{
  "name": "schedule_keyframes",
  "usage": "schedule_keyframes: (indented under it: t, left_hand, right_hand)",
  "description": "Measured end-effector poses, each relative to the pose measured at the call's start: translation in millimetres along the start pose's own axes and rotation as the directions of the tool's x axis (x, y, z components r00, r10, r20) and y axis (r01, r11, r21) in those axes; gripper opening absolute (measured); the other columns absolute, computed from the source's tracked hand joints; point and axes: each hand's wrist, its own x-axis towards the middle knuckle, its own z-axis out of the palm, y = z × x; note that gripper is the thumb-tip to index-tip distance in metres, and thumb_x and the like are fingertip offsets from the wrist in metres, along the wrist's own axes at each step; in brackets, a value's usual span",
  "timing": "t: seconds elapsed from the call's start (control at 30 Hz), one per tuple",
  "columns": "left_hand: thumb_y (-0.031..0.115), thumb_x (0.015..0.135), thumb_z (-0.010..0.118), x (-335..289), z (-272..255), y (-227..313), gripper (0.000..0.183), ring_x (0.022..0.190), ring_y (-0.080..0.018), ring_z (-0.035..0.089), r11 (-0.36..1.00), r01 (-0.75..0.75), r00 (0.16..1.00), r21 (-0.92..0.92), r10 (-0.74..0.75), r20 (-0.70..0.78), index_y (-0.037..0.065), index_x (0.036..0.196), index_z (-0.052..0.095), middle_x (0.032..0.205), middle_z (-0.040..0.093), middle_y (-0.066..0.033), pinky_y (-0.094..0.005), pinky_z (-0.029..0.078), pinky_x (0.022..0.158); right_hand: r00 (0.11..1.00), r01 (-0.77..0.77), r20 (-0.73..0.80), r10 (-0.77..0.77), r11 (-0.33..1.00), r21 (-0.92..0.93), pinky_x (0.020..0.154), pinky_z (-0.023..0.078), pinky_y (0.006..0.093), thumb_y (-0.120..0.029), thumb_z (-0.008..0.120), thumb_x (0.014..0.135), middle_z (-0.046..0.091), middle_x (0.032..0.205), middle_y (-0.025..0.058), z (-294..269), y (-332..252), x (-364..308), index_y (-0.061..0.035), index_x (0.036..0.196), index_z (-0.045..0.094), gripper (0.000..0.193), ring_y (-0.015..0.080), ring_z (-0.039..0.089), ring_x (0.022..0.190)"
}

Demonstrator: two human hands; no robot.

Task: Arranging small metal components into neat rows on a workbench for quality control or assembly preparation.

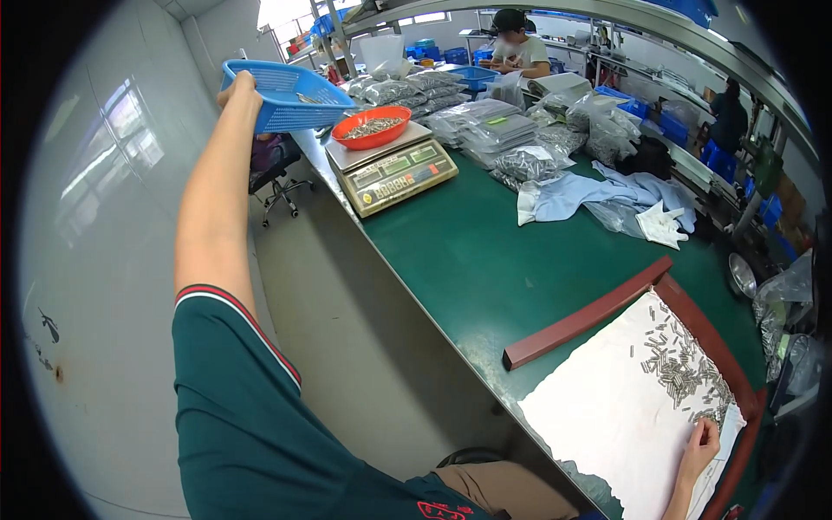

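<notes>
My left hand [240,88] is stretched out at the upper left, closed on the rim of a blue plastic basket [308,110]. The basket is held in the air, tilted, and a few small metal pieces lie in it. At the lower right my right hand [704,440] rests on a white cloth [598,399], fingers curled together at the near edge of a heap of small metal pins [680,373]. Whatever those fingers pinch is hidden. Dark red bars [589,316] border the cloth on its far and right sides.
A digital scale [394,178] carries a red-orange bowl [373,127] of metal pieces beside the basket. Behind are bagged parts [511,130], a light blue garment [581,198] and a white glove [663,227] on the green table [451,260]. A person [520,52] sits beyond.
</notes>
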Motion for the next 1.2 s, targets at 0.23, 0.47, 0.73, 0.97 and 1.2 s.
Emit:
schedule_keyframes:
  t: [0.23, 0.47, 0.73, 0.97, 1.2]
  left_hand:
    - [0.007, 0.067, 0.069, 4, 42, -22, 0.035, 0.088, -0.0316, 0.07, 0.966, -0.153, 0.988, 0.209, 0.154, 0.011, -0.01, 0.098, 0.067, 0.11, 0.064, -0.0257, -0.0402, 0.057, 0.079]
    - [0.026, 0.062, 0.074, 2, 80, -43, 0.062, 0.127, -0.0465, 0.043, 0.835, -0.428, 0.9, 0.347, 0.428, 0.081, 0.008, 0.12, 0.061, 0.131, 0.049, -0.0314, -0.0493, 0.036, 0.107]
    - [0.027, 0.065, 0.064, -25, 103, -68, 0.081, 0.131, -0.0431, 0.039, 0.649, -0.591, 0.806, 0.479, 0.496, 0.323, 0.023, 0.144, 0.045, 0.138, 0.046, -0.0243, -0.0536, 0.029, 0.11]
    - [0.025, 0.061, 0.068, -35, 105, -81, 0.087, 0.129, -0.0368, 0.041, 0.378, -0.797, 0.588, 0.471, 0.663, 0.463, 0.032, 0.144, 0.042, 0.135, 0.046, -0.0196, -0.0566, 0.028, 0.105]
    - [0.022, 0.062, 0.066, -45, 95, -83, 0.086, 0.125, -0.0405, 0.044, 0.366, -0.849, 0.525, 0.382, 0.669, 0.526, 0.029, 0.144, 0.043, 0.132, 0.047, -0.0216, -0.057, 0.029, 0.104]
  right_hand:
    - [1.0, -0.014, 0.024, 0.016, 0.998, -0.056, 0.055, 0.033, 0.0231, -0.005, 0.055, 0.093, 0.052, 0.074, -0.0013, -2, 0, -3, 0.0017, 0.089, 0.062, 0.011, 0.0062, 0.041, 0.063]
    - [1.0, -0.007, 0.006, 0.008, 0.996, -0.089, 0.055, 0.034, 0.0233, -0.005, 0.054, 0.094, 0.052, 0.074, -0.0009, 0, 3, -4, 0.0022, 0.089, 0.061, 0.011, 0.0063, 0.042, 0.064]
    - [1.0, 0.005, -0.015, -0.006, 0.995, -0.096, 0.052, 0.031, 0.0225, -0.006, 0.056, 0.094, 0.049, 0.069, -0.0027, -1, 7, -5, 0.0016, 0.089, 0.062, 0.011, 0.0048, 0.04, 0.059]
    - [0.998, 0.037, -0.052, -0.044, 0.992, -0.119, 0.05, 0.029, 0.0218, -0.009, 0.055, 0.095, 0.049, 0.068, -0.0042, -4, 47, -1, 0.0, 0.092, 0.063, 0.012, 0.0036, 0.039, 0.057]
    - [0.996, 0.077, -0.042, -0.082, 0.99, -0.121, 0.057, 0.036, 0.0242, -0.008, 0.054, 0.096, 0.054, 0.072, 0.0001, -2, 33, 0, 0.0031, 0.091, 0.061, 0.014, 0.0077, 0.045, 0.065]
